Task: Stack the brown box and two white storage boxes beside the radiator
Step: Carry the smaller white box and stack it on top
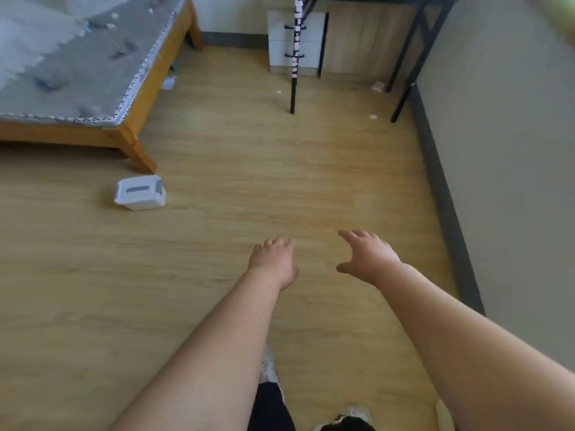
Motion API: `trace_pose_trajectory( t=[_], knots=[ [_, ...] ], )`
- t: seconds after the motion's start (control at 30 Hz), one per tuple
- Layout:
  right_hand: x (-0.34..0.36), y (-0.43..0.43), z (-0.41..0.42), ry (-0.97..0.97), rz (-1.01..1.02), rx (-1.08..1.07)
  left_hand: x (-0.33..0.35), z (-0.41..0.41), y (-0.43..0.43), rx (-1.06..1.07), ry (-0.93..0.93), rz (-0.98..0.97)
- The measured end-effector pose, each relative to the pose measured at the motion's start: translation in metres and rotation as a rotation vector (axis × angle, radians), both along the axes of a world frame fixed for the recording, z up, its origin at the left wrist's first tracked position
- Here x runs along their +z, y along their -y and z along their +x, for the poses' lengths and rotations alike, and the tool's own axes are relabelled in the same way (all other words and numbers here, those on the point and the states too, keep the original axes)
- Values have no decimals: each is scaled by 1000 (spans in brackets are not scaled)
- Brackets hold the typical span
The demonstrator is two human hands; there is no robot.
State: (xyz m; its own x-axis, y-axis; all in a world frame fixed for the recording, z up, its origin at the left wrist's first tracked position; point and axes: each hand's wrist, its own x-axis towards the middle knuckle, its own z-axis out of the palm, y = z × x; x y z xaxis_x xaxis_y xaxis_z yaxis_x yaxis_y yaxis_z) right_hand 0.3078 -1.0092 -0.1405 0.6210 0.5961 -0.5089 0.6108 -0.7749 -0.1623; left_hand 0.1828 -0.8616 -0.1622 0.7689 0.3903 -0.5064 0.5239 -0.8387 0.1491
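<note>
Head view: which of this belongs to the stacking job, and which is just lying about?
Job: white box on the floor by the bed corner; left hand and right hand, both empty.

Lying about: bed, desk, drawer unit, floor scraps.

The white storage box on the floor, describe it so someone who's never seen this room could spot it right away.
Start at the wooden bed frame with the grey mattress at the far left. Just in front of the bed's near corner leg, the white storage box sits alone on the bare wood floor. It is a small, rounded plastic tub with a lid bearing a grey rectangular patch, the only container on the open floor.
</note>
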Motion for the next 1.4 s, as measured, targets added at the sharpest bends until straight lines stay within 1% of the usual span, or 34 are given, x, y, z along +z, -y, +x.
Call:
trace_pose_trajectory(
  t=[0.13, 0.27, 0.5, 0.63, 0.77, 0.93, 1.07, 1.27, 1.4],
  knots=[
    [-6, -107, -39, -17, 2, 164, -1, -62, -92, 157, -22, 29],
    [-8, -198, -71, -16, 22, 309, -1, -114, -161, 284, -30, 40],
    [-24, -310, -106, -47, 13, 500, -20, -160, -236, 448, -71, 36],
    [-36, -381, -110, -68, 1, 605, -33, -171, -284, 546, -109, 32],
    [-48, -444, -102, -91, 14, 633, -38, -169, -333, 601, -123, 51],
    [-59, -530, -86, -93, 38, 702, -37, -156, -403, 691, -91, 65],
    [-62, -598, -82, -98, 11, 754, -40, -154, -459, 771, -81, 56],
    [-70, -685, -92, -102, -1, 833, -49, -162, -530, 813, -84, 38],
    [-77, -733, -101, -108, -13, 833, -56, -167, -576, 802, -88, 26]
  ],
)
